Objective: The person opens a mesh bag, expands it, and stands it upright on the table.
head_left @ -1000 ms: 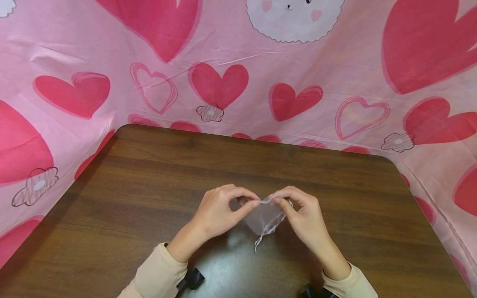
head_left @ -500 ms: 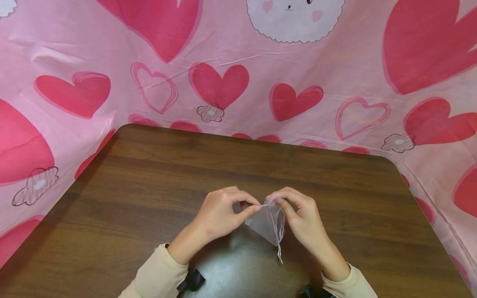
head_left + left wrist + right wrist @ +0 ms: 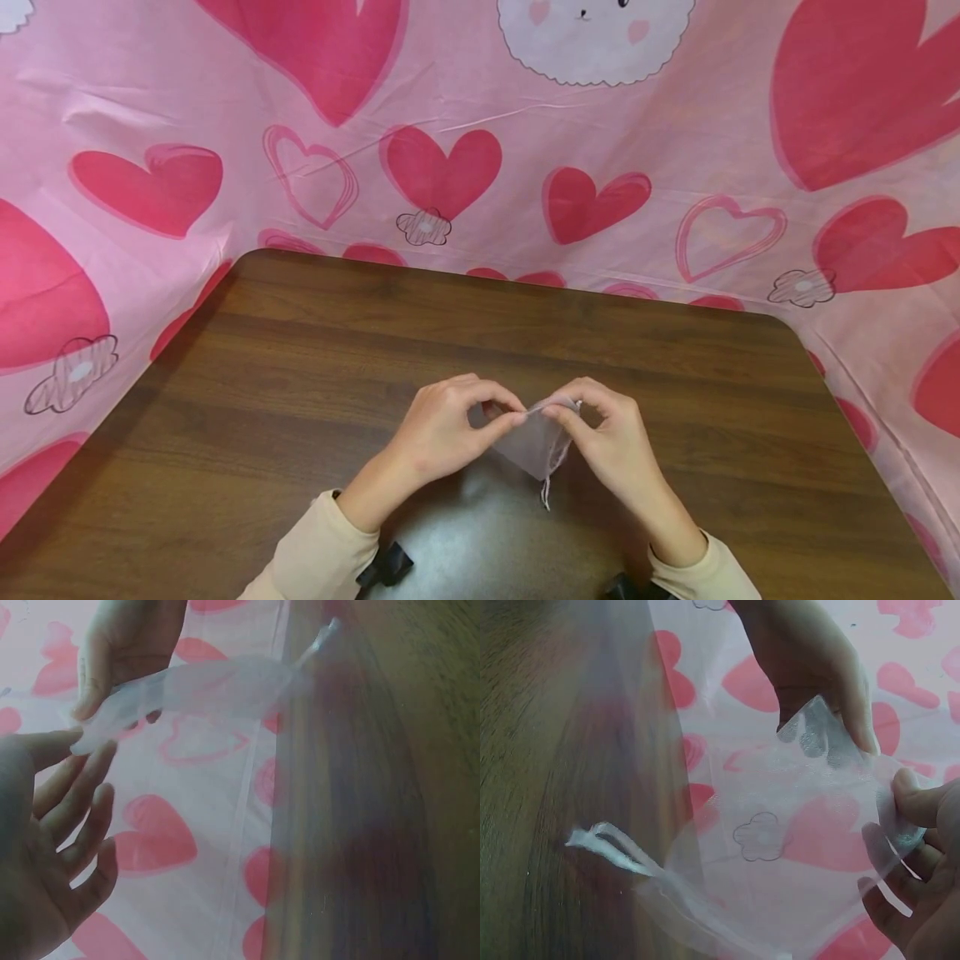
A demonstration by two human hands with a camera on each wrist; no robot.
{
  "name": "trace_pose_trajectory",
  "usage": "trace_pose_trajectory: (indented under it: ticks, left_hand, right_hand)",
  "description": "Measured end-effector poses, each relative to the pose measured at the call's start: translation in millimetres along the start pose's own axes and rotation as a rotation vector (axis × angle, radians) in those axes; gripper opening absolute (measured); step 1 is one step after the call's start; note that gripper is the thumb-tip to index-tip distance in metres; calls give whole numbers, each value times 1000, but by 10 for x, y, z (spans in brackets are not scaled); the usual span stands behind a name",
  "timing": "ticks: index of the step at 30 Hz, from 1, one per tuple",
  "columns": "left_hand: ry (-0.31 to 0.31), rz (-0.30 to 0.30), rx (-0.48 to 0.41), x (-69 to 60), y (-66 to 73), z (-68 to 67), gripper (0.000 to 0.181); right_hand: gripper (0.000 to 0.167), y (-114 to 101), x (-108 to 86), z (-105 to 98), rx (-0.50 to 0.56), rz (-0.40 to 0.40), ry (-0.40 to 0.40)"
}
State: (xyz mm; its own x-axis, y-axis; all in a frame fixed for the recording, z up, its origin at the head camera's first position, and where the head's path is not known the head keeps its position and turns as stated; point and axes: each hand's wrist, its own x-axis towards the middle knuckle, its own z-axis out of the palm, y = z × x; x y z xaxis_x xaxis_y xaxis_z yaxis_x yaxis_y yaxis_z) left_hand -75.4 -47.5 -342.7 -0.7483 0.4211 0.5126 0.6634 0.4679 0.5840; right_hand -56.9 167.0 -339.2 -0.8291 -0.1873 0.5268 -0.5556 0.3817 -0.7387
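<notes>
A small sheer white drawstring pouch (image 3: 528,447) hangs between my two hands above the table. My left hand (image 3: 450,429) pinches one edge of it between thumb and forefinger. On the other side, my right hand (image 3: 607,425) pinches the same upper edge close by. In the right wrist view the mesh of the pouch (image 3: 780,802) is see-through, and the left fingers show behind it. Its drawstring loop (image 3: 615,851) dangles at the lower end. From the left wrist the pouch (image 3: 217,690) looks flat, and nothing is visible inside it.
The brown wooden table (image 3: 300,333) lies under both hands. A pink heart-print cloth (image 3: 465,83) rises behind its far edge and along both sides. Black wrist mounts (image 3: 386,565) sit near the cream sleeves (image 3: 322,546).
The pouch has swung between the hands: its drawstring end moved right and down, then back a little left and up. My right fingers have shifted slightly along the edge; my left hand stays nearly still.
</notes>
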Motion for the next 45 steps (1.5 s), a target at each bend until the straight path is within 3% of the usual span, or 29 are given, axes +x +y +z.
trace_pose_trajectory:
  ticks: [5,14,21,28,32,37,41,45]
  left_hand:
    - [-66,7,-14,-9,16,8,8]
    - [14,37,36,-10,11,18,3]
    - [61,-24,62,3,20,-3,7]
    - [84,-86,48,9,35,-39,11]
    - [21,-107,-13,8,44,-52,12]
    - [-47,-76,-52,5,39,-44,8]
    - [-10,-70,-17,7,44,-52,4]
    - [47,-118,20,13,58,-64,9]
  right_hand:
    - [23,-5,0,5,52,-37,-41]
    - [23,0,3,23,35,-57,-36]
    - [15,13,-6,11,-7,-38,5]
    - [24,-1,5,13,-16,-50,37]
    - [24,2,7,5,-7,-46,34]
    - [22,1,4,-9,6,-25,29]
    - [24,5,7,-16,-14,-31,47]
    - [26,-2,15,-24,-33,-36,76]
